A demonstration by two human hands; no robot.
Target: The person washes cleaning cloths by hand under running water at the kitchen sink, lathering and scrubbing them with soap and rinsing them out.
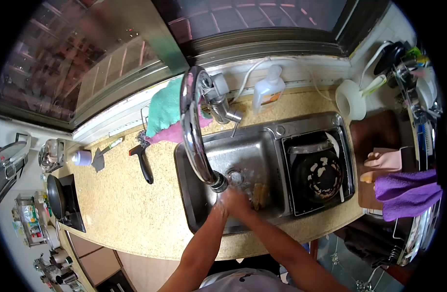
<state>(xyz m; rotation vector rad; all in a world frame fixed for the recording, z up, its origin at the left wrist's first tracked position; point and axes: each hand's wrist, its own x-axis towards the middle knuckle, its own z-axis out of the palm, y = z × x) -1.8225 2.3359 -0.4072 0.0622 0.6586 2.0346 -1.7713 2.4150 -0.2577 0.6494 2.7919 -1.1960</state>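
Observation:
My left hand [220, 205] and my right hand [237, 203] are together under the spout of the chrome faucet [196, 152], over the near part of the steel sink basin [257, 152]. Water wets both hands. They touch or overlap, and motion blurs the fingers, so whether anything is between them cannot be made out. Just right of my right hand, a yellowish-brown piece, perhaps a sponge [260, 195], lies on the basin floor. The round drain [235, 177] shows beyond the hands.
The right basin holds a worn black pan [317, 174]. Behind stand a clear plastic bottle [268, 91] and a green cloth [165, 108]. A black-handled brush [144, 165] and a scraper [98, 160] lie left. A purple towel [406, 194] hangs right, near pink gloves [385, 159].

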